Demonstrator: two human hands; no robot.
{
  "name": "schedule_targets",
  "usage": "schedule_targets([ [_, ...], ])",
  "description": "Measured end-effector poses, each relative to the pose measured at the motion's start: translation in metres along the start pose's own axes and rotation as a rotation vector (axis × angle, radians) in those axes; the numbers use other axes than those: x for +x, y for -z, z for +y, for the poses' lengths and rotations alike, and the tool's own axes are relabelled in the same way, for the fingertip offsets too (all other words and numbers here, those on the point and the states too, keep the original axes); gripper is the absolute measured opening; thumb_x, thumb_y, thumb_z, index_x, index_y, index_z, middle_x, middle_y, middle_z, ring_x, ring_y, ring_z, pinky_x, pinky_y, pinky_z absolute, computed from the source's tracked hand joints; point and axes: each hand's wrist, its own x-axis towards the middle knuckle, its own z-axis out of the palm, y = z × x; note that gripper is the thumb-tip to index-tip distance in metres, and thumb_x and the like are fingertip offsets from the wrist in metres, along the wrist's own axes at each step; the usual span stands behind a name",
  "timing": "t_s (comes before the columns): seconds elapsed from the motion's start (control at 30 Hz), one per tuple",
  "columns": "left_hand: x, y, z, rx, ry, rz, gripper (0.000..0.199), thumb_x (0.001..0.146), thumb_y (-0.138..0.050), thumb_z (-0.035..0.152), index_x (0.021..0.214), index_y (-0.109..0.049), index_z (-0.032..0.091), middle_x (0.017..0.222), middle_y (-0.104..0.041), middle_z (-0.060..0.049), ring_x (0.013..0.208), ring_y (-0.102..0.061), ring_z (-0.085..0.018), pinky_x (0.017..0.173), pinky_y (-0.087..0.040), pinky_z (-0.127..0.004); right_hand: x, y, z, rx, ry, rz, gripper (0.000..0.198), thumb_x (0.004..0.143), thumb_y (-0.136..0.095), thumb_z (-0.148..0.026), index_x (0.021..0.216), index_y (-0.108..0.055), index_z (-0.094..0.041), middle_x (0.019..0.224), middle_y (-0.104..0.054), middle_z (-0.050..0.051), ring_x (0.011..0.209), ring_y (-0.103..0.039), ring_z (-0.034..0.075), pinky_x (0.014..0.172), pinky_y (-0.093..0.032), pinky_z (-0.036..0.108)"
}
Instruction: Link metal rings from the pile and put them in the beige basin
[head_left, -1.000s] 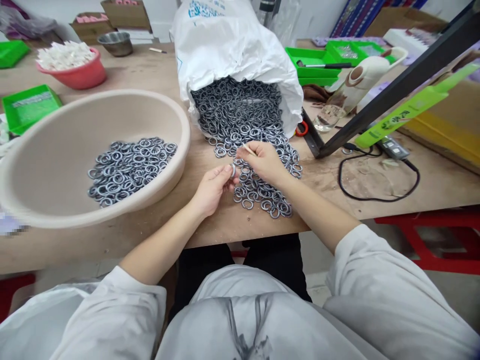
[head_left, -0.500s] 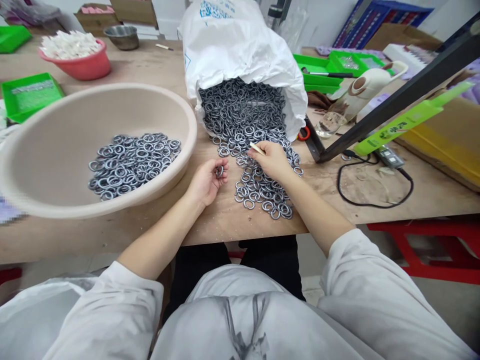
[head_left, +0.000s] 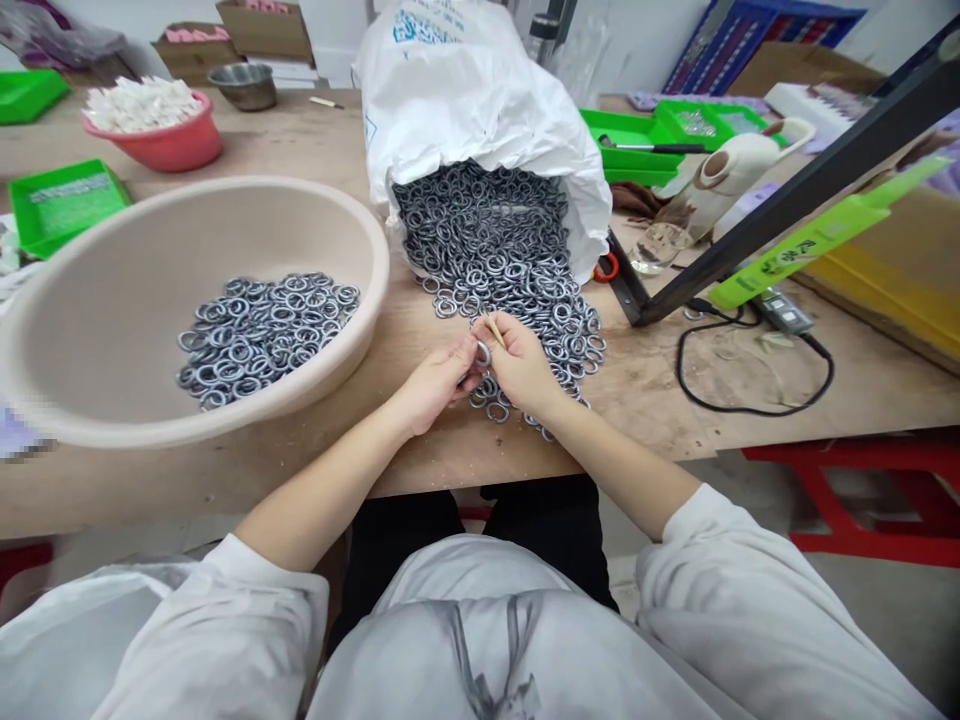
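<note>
My left hand (head_left: 444,382) and my right hand (head_left: 517,365) meet in front of the spilled rings. Between their fingertips is a grey ring (head_left: 484,354), pinched by the left hand and touched by the right. A thin pale stick (head_left: 495,330) is held in my right hand, its tip pointing up and away. Grey rings (head_left: 517,270) spill from a white sack (head_left: 480,110) lying open on the table, and some lie beneath my right hand. To the left, a big beige basin (head_left: 97,330) holds a heap of similar rings (head_left: 262,335).
A dark metal post (head_left: 795,190) slants up at the right, with a lime-green packet (head_left: 810,245) and a black cable (head_left: 682,380) beside it. Behind the basin stand a red bowl (head_left: 180,150) of white pieces, a metal bowl (head_left: 244,90) and a green tray (head_left: 34,225).
My left hand has moved right and my right hand slightly left and nearer, so they now meet at a ring. The right hand still holds the stick.
</note>
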Motion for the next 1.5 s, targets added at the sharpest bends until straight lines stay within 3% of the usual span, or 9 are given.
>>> schedule_targets([
  [0.13, 0.001, 0.0, -0.002, -0.046, -0.069, 0.074, 0.058, 0.073, -0.067, 0.072, 0.07, -0.046, 0.019, 0.053, -0.04, 0.006, 0.043, -0.031, -0.005, 0.039, -0.023, -0.017, -0.005, 0.002, -0.001, -0.141, 0.113, -0.007, 0.043, 0.09, -0.055, -0.065, 0.086, -0.06, -0.022, 0.072, -0.056, -0.002, 0.067, -0.056, 0.013, 0.064, -0.048, 0.027],
  [0.3, -0.001, -0.003, 0.0, -0.091, -0.119, 0.099, 0.053, 0.078, -0.066, 0.067, 0.072, -0.049, 0.018, 0.054, -0.042, 0.006, 0.044, -0.03, -0.005, 0.04, -0.024, -0.017, -0.01, 0.005, -0.001, -0.142, 0.17, -0.035, 0.036, 0.082, -0.071, -0.055, 0.097, -0.064, -0.023, 0.092, -0.064, 0.002, 0.08, -0.063, 0.016, 0.07, -0.052, 0.031],
  [0.53, -0.006, -0.006, 0.001, -0.138, -0.097, 0.011, 0.049, 0.076, -0.072, 0.06, 0.071, -0.047, 0.018, 0.055, -0.041, 0.006, 0.046, -0.031, -0.005, 0.042, -0.025, -0.017, -0.001, 0.007, -0.004, -0.001, 0.099, -0.051, 0.042, 0.079, -0.072, -0.061, 0.076, -0.057, -0.022, 0.066, -0.055, -0.004, 0.058, -0.052, 0.011, 0.057, -0.043, 0.027],
  [0.83, -0.007, -0.004, 0.007, -0.218, -0.121, 0.104, 0.047, 0.08, -0.071, 0.056, 0.07, -0.045, 0.018, 0.053, -0.038, 0.007, 0.043, -0.03, -0.005, 0.042, -0.025, -0.016, -0.008, 0.021, -0.018, -0.647, 0.362, -0.072, 0.056, 0.091, -0.049, -0.068, 0.066, -0.056, -0.019, 0.063, -0.05, -0.001, 0.061, -0.045, 0.012, 0.06, -0.031, 0.028],
  [1.0, -0.006, -0.002, 0.006, -0.242, -0.095, 0.109, 0.045, 0.083, -0.068, 0.055, 0.07, -0.045, 0.018, 0.053, -0.037, 0.007, 0.042, -0.027, -0.004, 0.042, -0.024, -0.016, -0.013, 0.017, -0.014, -0.763, 0.399, -0.082, 0.057, 0.092, -0.047, -0.068, 0.066, -0.056, -0.018, 0.065, -0.052, 0.0, 0.062, -0.046, 0.012, 0.06, -0.03, 0.028],
  [1.13, -0.008, -0.001, 0.007, -0.256, -0.073, 0.065, 0.047, 0.081, -0.071, 0.056, 0.07, -0.045, 0.018, 0.052, -0.035, 0.008, 0.042, -0.026, -0.004, 0.042, -0.025, -0.015, -0.008, 0.019, -0.013, -0.75, 0.339, -0.04, 0.06, 0.09, -0.045, -0.073, 0.063, -0.052, -0.019, 0.062, -0.049, -0.001, 0.06, -0.043, 0.012, 0.059, -0.028, 0.029],
  [1.3, -0.013, -0.004, 0.01, -0.296, -0.056, -0.137, 0.046, 0.081, -0.072, 0.053, 0.068, -0.048, 0.016, 0.053, -0.038, 0.006, 0.044, -0.029, -0.004, 0.043, -0.03, -0.017, 0.009, 0.036, -0.013, -0.607, 0.174, 0.188, 0.057, 0.091, -0.045, -0.072, 0.064, -0.047, -0.021, 0.054, -0.041, -0.004, 0.055, -0.037, 0.011, 0.056, -0.027, 0.029],
  [1.4, -0.011, -0.001, 0.012, -0.324, -0.077, -0.054, 0.041, 0.08, -0.074, 0.049, 0.07, -0.053, 0.016, 0.057, -0.044, 0.005, 0.044, -0.033, -0.004, 0.044, -0.032, -0.017, 0.017, 0.038, -0.015, -0.607, 0.118, 0.197, 0.047, 0.093, -0.05, -0.065, 0.074, -0.056, -0.022, 0.059, -0.051, -0.003, 0.057, -0.044, 0.013, 0.058, -0.032, 0.028],
  [1.5, -0.006, 0.005, 0.016, -0.335, -0.129, 0.034, 0.025, 0.082, -0.075, 0.038, 0.086, -0.063, 0.015, 0.06, -0.05, 0.005, 0.045, -0.036, -0.004, 0.044, -0.033, -0.016, 0.023, 0.029, -0.017, -0.892, -0.016, 0.079, 0.033, 0.087, -0.065, -0.053, 0.095, -0.067, -0.021, 0.082, -0.07, 0.004, 0.073, -0.06, 0.019, 0.066, -0.04, 0.03],
])
